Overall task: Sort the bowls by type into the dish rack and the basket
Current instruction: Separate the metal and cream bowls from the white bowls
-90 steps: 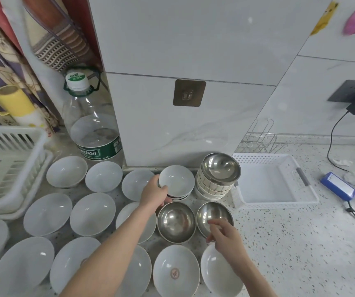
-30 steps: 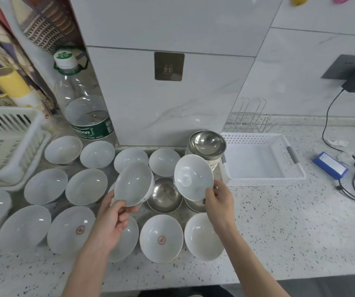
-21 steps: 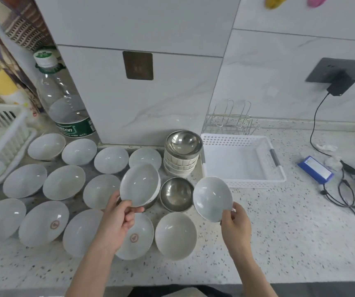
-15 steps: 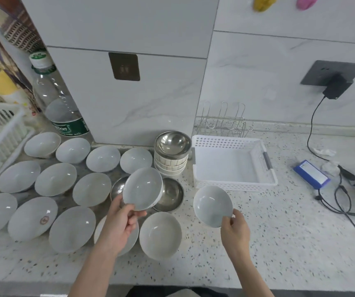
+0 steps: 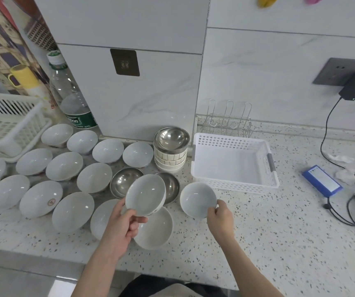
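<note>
My left hand grips the rim of a white bowl, tilted in the air above two steel bowls. My right hand pinches the rim of a smaller white bowl, low over the counter just in front of the white basket. Several white bowls cover the counter to the left. A stack of small bowls topped by a steel bowl stands beside the basket. The white dish rack is at the far left.
A wire rack stands behind the basket. A water bottle and a yellow cup are at the back left. A blue box, cables and a plugged charger lie to the right.
Both hands lifted a white bowl each from the group. The right bowl moved right and down toward the front of the basket; the left bowl stays raised over the steel bowls.
</note>
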